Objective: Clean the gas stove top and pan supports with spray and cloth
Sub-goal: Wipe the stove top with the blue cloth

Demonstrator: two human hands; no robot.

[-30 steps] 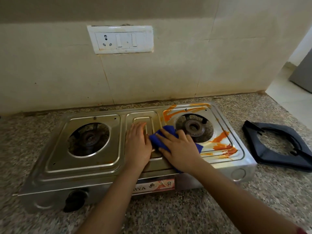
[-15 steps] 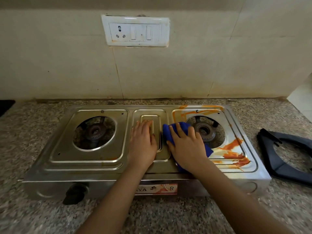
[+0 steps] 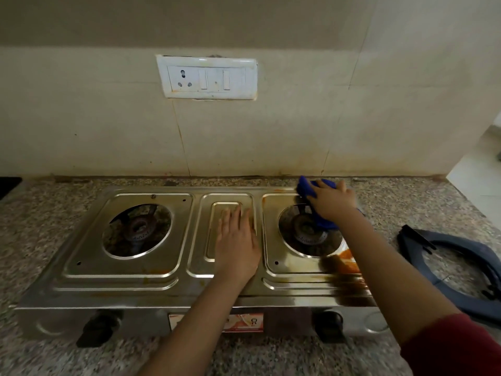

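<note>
**Cloth at the stove's far right corner**

A pale tiled wall (image 3: 271, 131) fills the upper half of the frame. Below it, a speckled stone surface (image 3: 40, 213) runs off both sides.

The steel gas stove (image 3: 122, 280) sits at lower centre with both burner wells uncovered. A dark pan support (image 3: 466, 246) lies on the surface at the right edge, cut off by the frame.

The left hand (image 3: 237, 240) lies flat on the stove's middle panel, fingers straight and close together. Its forearm hides part of the front label (image 3: 252, 321).

The right hand (image 3: 332, 203), blurred, is at the stove's upper right corner, fingers bent over the bunched blue cloth (image 3: 305, 187). The cloth trails under the wrist across the right burner (image 3: 309, 232).

Orange smears (image 3: 348, 260) show below that burner, partly hidden by the right forearm. A white switch plate (image 3: 206, 77) is on the wall at upper centre.
</note>
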